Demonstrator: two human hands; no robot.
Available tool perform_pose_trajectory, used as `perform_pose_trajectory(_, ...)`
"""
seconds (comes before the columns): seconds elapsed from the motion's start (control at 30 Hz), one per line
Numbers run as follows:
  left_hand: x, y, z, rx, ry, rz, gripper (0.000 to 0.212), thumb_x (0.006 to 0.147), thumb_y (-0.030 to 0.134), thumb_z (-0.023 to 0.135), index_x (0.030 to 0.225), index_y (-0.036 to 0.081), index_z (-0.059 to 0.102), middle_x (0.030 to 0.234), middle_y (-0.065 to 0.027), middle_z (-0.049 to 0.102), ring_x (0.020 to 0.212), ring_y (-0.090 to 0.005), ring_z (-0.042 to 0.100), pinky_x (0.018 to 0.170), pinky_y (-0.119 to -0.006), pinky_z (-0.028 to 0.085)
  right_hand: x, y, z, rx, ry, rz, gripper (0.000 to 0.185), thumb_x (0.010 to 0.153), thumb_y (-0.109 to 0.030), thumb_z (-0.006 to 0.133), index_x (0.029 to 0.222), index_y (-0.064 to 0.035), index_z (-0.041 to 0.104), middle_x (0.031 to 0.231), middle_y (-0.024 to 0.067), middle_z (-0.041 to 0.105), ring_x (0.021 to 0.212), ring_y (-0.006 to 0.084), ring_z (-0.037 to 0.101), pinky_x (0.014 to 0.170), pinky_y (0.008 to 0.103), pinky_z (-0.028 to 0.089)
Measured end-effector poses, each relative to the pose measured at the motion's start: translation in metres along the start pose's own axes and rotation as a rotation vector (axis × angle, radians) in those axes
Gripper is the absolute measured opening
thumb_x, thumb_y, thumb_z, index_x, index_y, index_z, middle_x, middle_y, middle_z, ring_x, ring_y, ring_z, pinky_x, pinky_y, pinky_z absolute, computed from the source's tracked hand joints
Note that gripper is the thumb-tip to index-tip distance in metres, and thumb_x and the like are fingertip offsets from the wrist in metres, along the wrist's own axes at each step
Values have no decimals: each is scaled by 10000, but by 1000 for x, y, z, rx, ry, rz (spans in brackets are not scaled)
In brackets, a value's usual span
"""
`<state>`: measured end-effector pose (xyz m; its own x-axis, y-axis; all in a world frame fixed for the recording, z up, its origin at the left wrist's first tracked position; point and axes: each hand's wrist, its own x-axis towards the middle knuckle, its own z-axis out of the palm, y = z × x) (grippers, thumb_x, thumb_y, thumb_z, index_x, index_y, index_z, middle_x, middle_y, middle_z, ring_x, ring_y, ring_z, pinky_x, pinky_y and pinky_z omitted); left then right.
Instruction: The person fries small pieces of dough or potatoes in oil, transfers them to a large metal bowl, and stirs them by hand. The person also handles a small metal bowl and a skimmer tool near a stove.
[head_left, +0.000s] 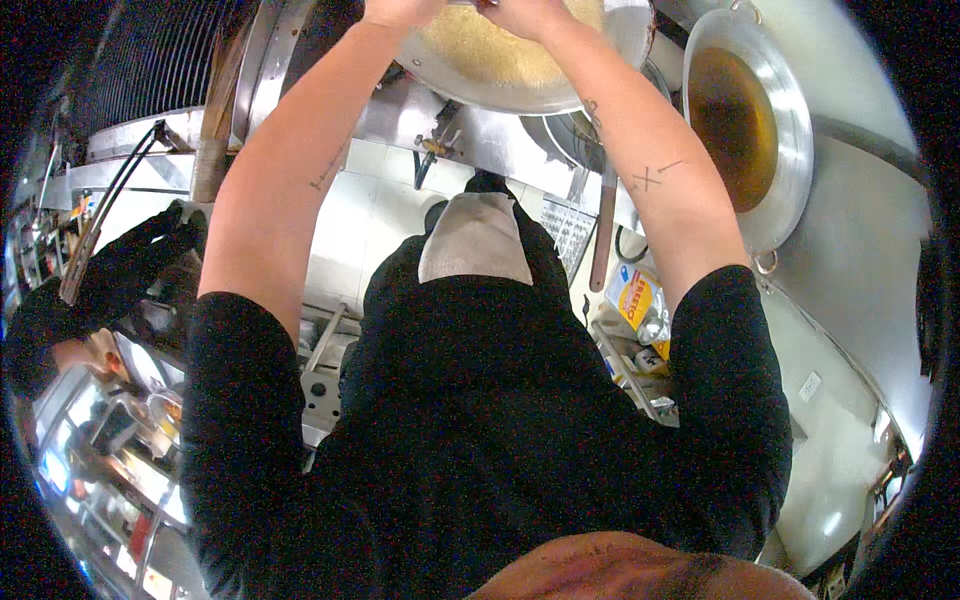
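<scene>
Both my arms reach up to the top edge of the view, over a wide metal pan (487, 101) that holds a pale yellow, frothy or grainy content (495, 52). My left hand (409, 9) and my right hand (517, 13) are cut off by the picture's top rim, close together above the pan. Something thin and dark lies between them, too little of it visible to name. Whether the fingers are closed on it is hidden. A light cloth (476, 240) hangs at the front of my waist.
A large two-handled metal pan (795, 165) with brown liquid is at the right. Below the first pan runs a steel counter edge (495, 142) with a gas valve (439, 146). A long brown handle (602, 240) hangs down. Tongs (112, 202) and another person's dark sleeve (112, 262) are at the left.
</scene>
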<state>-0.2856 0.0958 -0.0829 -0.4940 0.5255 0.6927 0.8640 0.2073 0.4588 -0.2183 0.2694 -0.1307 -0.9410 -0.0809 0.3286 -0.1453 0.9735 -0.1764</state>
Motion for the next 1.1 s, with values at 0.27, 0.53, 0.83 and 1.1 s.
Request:
perform_pose_trajectory(0.27, 14, 6, -10, -76, 34, -13, 730, 765, -148, 461, 1453, 96, 489, 1467, -213, 458, 1329, -436, 461, 1106, -438, 410, -3, 17, -6, 57, -281, -69, 249, 798, -127, 637, 1001, -4, 713, 1081, 245, 688, 1025, 383, 659, 901, 481, 530)
perform_pose_trajectory(0.53, 23, 22, -13, -78, 75, 30, 735, 760, -175, 455, 1449, 79, 492, 1457, -211, 475, 1321, -418, 487, 1085, -417, 430, 29, 3, -30, 26, -97, 287, 189, 843, -106, 591, 950, -20, 720, 1091, 254, 688, 1063, 363, 658, 922, 474, 527)
perform_pose_trajectory(0.83, 23, 7, -4, -56, 135, 46, 701, 779, -165, 445, 1444, 51, 493, 1444, -204, 495, 1326, -397, 492, 1095, -405, 415, 13, 10, -23, 110, 0, 52, 200, 767, -70, 604, 921, -11, 716, 1082, 264, 671, 1035, 391, 648, 896, 469, 534)
perform_pose_trajectory(1.1, 28, 18, -2, -87, 141, 9, 682, 792, -153, 441, 1443, 42, 490, 1427, -214, 508, 1324, -394, 496, 1097, -392, 408, -4, -7, -5, 266, 253, -137, 247, 730, -21, 587, 950, 0, 697, 1007, 217, 677, 1012, 406, 617, 881, 460, 528)
